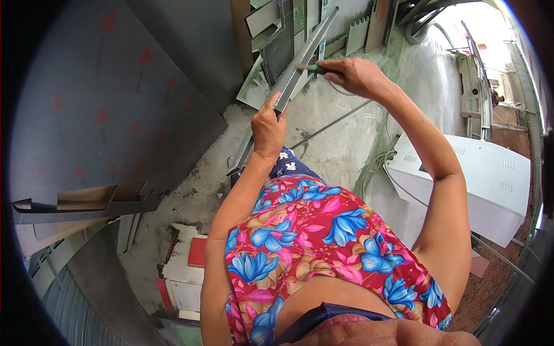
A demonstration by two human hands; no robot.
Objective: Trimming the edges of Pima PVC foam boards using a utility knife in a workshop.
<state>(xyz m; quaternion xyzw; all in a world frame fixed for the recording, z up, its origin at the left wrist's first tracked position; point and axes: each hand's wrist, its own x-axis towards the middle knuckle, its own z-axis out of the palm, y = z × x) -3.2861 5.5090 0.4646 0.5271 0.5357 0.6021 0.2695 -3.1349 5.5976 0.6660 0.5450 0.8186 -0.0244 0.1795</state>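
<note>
My left hand (269, 131) is closed around a long grey metal channel (310, 49), which slants from the top middle down toward my legs. Its fingers and thumb wrap the lower part of the piece. In my right hand (359, 78) is a file (306, 67) with a dark and green handle, held in a closed grip. The file's narrow tip points left and meets or overlaps the channel's edge above my left hand; contact is hard to make out. Most of the handle is hidden by the fingers.
Large dark sheets (115, 86) with red marks stand on the left. Panel offcuts (268, 23) lean behind the channel. A white metal cabinet (467, 179) stands at right, with cables (378, 164) on the concrete floor (329, 141) beside it. A red piece (197, 252) lies lower left.
</note>
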